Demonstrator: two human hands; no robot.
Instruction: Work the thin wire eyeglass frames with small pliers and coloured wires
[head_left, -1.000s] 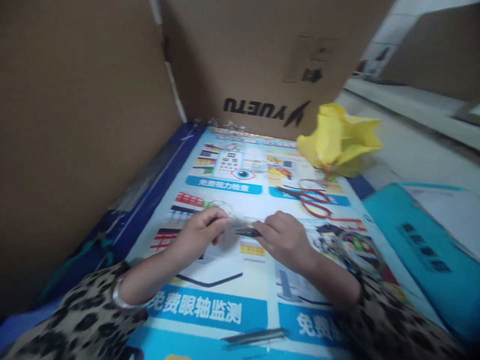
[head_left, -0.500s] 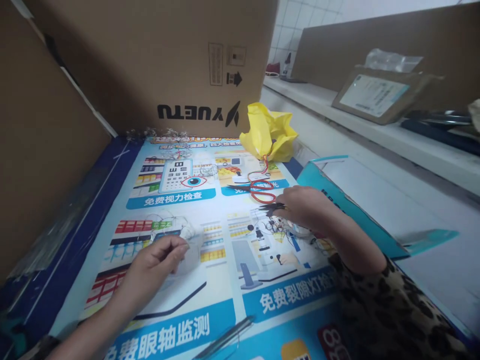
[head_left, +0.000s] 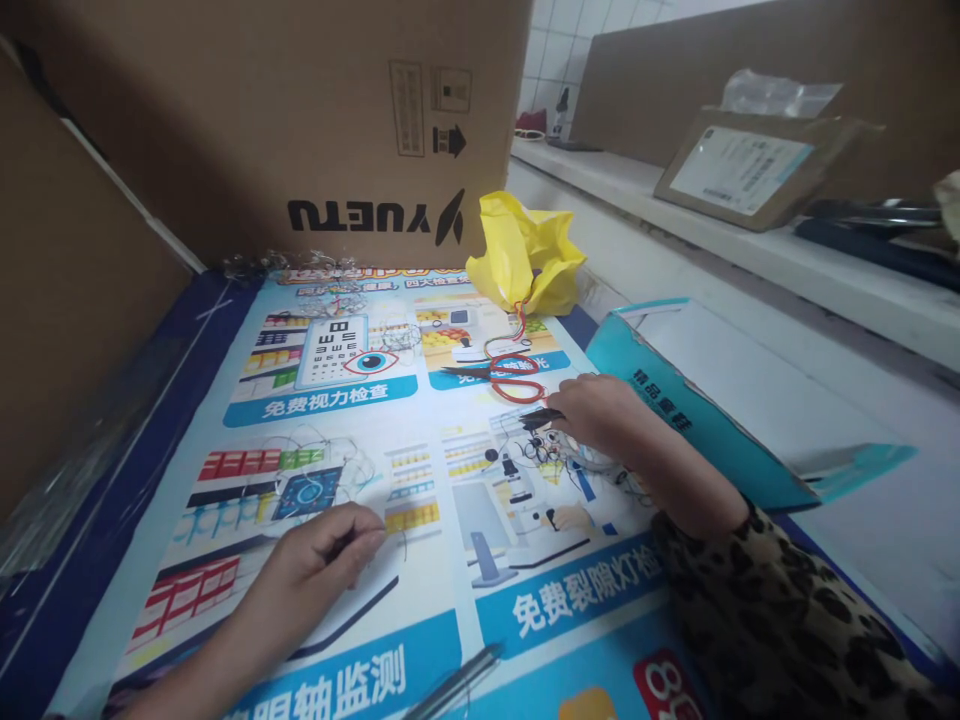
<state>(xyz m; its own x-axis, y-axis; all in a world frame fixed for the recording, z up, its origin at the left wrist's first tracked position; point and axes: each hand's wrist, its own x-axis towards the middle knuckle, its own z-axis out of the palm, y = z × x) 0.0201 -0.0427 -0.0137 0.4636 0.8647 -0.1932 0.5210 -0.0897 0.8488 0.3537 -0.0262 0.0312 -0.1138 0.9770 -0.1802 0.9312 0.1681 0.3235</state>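
Observation:
My left hand (head_left: 322, 565) is closed in a pinch above the lower left picture of the printed sheet. A thin wire (head_left: 405, 545) curves at its fingertips. Loops of fine wire (head_left: 349, 455) lie just beyond that hand. My right hand (head_left: 600, 415) is closed, its fingers pointing down at the right side of the sheet. Dark bits show beneath its fingertips, but what it grips is hidden. Touching or close to those fingers are scissors (head_left: 517, 368) with red handles, blades pointing left. A tangle of dark wire (head_left: 559, 450) lies below the right hand.
A yellow bag (head_left: 525, 255) with red strands stands behind the scissors. Large cardboard (head_left: 300, 120) rises at the back. A teal box (head_left: 667, 400) lies at right, below a ledge with a package (head_left: 739, 165). Tweezers-like metal (head_left: 457, 685) lie near the front edge.
My left hand has come nearer to me and slightly right, uncovering the printed blue device and wire loops. My right hand stays beside the scissors. The view has shifted slightly.

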